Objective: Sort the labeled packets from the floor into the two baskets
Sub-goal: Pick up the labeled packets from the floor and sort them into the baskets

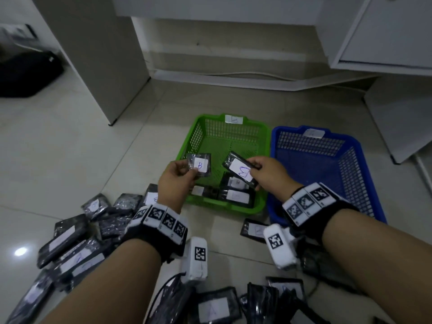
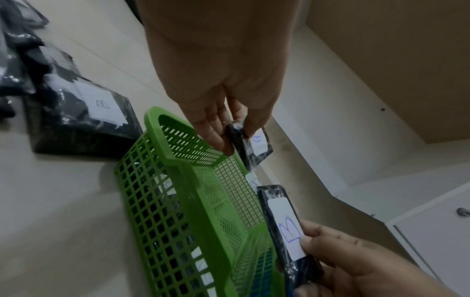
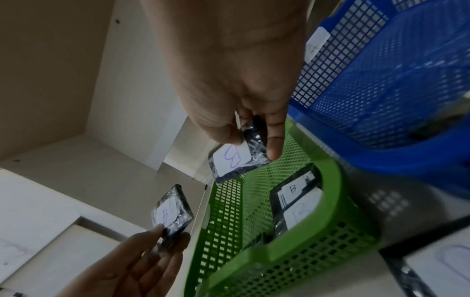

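Green plastic mesh, the green basket (image 1: 261, 136) marked B sits directly beneath both hands, the blue basket (image 1: 350, 160) beside the right one. The left hand (image 1: 174, 181) pinches one B packet (image 1: 199, 165); the right hand (image 1: 271, 173) pinches another packet (image 1: 240, 170). Both look light, flat and slippery in their film, so edge pinches should serve best.

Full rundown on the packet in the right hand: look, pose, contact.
The packet in the right hand is a flat dark rectangle in glossy, crinkled clear wrap, with a white paper label bearing a handwritten blue "B". The right hand pinches one end between thumb and fingers. It hangs tilted in the air above the green basket, touching nothing else.
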A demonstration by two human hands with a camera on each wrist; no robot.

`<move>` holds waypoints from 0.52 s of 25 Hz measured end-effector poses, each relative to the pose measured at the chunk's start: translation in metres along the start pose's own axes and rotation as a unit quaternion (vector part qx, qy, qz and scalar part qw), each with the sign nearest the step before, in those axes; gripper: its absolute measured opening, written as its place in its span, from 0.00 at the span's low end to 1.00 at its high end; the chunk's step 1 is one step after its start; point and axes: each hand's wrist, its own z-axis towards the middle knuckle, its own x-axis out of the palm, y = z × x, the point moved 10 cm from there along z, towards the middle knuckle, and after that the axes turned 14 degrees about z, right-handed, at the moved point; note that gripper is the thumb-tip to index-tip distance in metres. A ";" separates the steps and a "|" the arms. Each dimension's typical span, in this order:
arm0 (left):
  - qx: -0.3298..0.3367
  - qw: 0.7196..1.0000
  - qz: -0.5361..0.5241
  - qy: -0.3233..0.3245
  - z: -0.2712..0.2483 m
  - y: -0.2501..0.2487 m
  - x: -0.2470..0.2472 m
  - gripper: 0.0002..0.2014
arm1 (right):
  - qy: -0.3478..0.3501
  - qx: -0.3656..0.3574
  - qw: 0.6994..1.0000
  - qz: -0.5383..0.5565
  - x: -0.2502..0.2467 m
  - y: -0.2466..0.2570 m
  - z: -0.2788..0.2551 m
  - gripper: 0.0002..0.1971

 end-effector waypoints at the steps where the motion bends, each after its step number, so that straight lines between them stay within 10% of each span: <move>1: 0.001 0.999 0.044 -0.001 0.008 0.002 0.000 0.10 | -0.001 0.007 1.000 -0.029 0.005 -0.002 0.012 0.16; 13: 0.106 0.916 0.374 0.096 0.051 0.013 0.046 0.21 | 0.063 -0.030 0.913 -0.402 0.066 -0.055 0.030 0.14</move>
